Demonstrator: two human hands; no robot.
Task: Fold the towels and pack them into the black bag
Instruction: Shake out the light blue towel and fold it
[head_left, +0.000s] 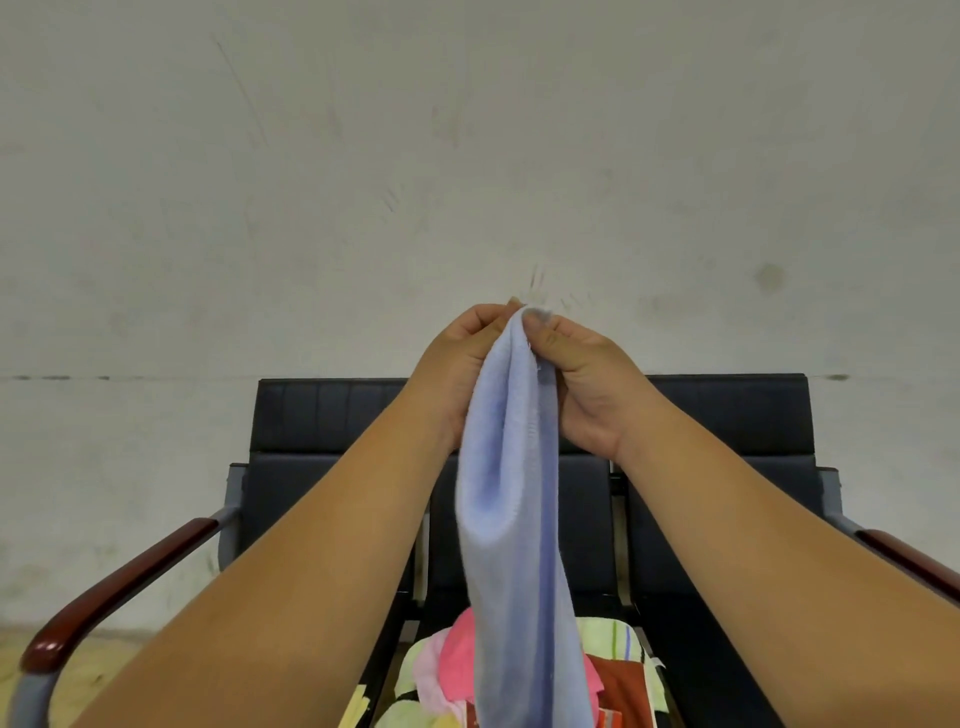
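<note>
A light blue towel (514, 519) hangs down in front of me, folded lengthwise. My left hand (457, 364) and my right hand (582, 379) are raised side by side and both pinch its top edge, fingertips nearly touching. Below the hanging towel lies a heap of other towels (447, 665), pink, pale green striped, red and yellow, on the middle seat. The blue towel hides part of the heap. No black bag is in view.
A row of black padded seats (332, 415) stands against a pale wall (467, 156). Wooden armrests on grey metal frames stick out at the left (114, 592) and right (909, 561).
</note>
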